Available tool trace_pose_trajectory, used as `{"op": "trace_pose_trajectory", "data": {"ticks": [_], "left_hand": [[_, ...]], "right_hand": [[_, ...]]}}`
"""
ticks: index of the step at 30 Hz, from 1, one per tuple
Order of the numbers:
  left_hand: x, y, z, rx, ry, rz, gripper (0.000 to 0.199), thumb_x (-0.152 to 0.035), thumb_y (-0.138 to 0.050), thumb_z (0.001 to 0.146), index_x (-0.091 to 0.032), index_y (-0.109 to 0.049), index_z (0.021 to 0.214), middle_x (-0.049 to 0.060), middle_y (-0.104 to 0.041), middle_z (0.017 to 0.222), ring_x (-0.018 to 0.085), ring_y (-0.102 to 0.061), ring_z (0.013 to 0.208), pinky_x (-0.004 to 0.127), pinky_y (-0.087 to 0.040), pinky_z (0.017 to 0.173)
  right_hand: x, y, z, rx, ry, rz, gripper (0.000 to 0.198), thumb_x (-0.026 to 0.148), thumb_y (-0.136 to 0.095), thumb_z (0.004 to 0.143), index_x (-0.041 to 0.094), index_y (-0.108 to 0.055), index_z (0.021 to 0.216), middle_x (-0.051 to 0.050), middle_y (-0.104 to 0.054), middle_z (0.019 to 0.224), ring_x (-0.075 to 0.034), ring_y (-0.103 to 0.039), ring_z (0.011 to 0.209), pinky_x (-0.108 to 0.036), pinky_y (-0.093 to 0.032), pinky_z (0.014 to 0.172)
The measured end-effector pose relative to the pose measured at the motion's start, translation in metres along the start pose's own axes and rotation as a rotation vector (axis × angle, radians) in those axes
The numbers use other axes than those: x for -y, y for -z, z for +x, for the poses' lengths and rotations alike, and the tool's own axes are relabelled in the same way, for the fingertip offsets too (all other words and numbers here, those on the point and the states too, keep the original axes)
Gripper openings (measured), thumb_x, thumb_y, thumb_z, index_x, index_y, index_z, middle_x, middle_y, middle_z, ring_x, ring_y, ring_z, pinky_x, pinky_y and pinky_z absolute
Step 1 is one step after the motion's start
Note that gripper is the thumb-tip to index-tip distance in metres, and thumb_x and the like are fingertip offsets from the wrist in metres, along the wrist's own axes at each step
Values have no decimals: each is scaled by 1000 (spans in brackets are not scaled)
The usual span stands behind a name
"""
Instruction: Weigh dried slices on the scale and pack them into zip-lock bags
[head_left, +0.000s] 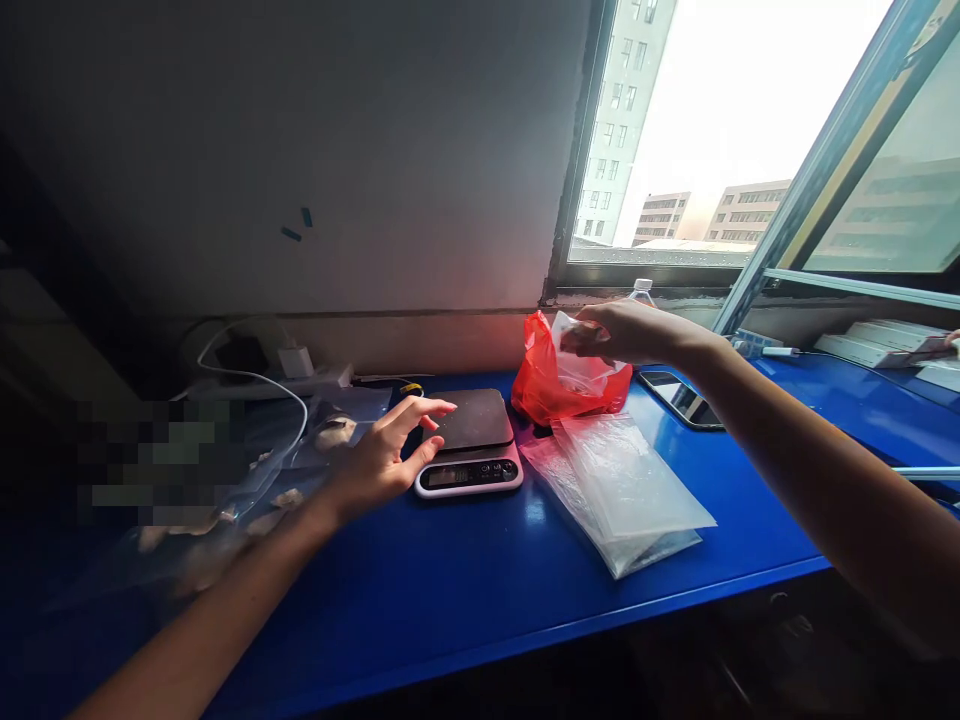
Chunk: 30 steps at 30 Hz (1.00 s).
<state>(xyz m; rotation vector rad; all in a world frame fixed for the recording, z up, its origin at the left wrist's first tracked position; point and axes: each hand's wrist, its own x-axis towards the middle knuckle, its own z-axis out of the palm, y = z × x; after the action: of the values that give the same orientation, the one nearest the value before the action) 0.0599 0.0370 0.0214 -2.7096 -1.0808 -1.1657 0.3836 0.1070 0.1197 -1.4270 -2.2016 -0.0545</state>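
My left hand (397,445) hovers at the left side of a kitchen scale (466,475), its thumb and fingers apart with nothing between them. The scale has a dark, bare weighing plate (472,418) and a small display. My right hand (619,333) reaches down into the mouth of a red plastic bag (551,395). Its fingers are curled beside a white inner bag (570,370); what they hold is hidden. In front of the red bag, flat clear plastic bags (634,480) lie in a loose stack on the blue table (450,600).
On the left lie clear bags with pale pieces (337,432) in them, crossed by a white cable (300,425). A power strip (322,380) runs along the wall. To the right are a phone (679,398), a metal frame (795,185) and white boxes (870,345). A bottle (642,288) stands behind.
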Motion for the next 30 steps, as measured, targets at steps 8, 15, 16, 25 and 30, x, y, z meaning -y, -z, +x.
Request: {"op": "trace_pose_trajectory", "data": {"ticks": [8,15,16,25,30], "left_hand": [[-2,-5,-14,106,50,-121,37,-16,-48,86,-29,-55,121,5,-63,105,21,-67,83,33,-58,64],[-9,-7,-14,54,-12,-137,35,-15,-48,85,-27,-56,118,5,-63,103,20,-66,81,33,-58,69],[-10,-7,-14,42,-21,-127,33,-16,-48,86,-27,-57,115,4,-64,100,20,-66,81,34,-58,69],[-35,-5,-10,-105,-77,-214,12,-23,-54,87,-28,-60,97,0,-67,76,18,-65,65,31,-55,56],[-40,-7,-17,-214,-53,-213,6,-23,-55,88,-26,-58,93,-2,-66,70,14,-62,56,26,-51,51]], "right_hand": [[-11,-4,37,24,-25,-392,41,51,-49,91,17,-69,101,-12,-70,90,-21,-62,74,-31,-38,64],[-5,13,38,-300,-159,-362,44,55,-49,90,16,-67,102,-15,-67,87,-28,-61,83,-41,-42,75],[-1,17,33,-356,-181,-353,42,53,-51,90,16,-66,102,-14,-67,85,-28,-61,82,-42,-42,75],[110,-53,-84,-559,85,202,40,40,-57,86,22,-50,121,-7,-63,82,-20,-57,66,-35,-42,65],[144,-120,-101,-184,99,668,34,45,-53,88,21,-47,111,1,-56,70,-14,-51,56,-26,-36,53]]}}
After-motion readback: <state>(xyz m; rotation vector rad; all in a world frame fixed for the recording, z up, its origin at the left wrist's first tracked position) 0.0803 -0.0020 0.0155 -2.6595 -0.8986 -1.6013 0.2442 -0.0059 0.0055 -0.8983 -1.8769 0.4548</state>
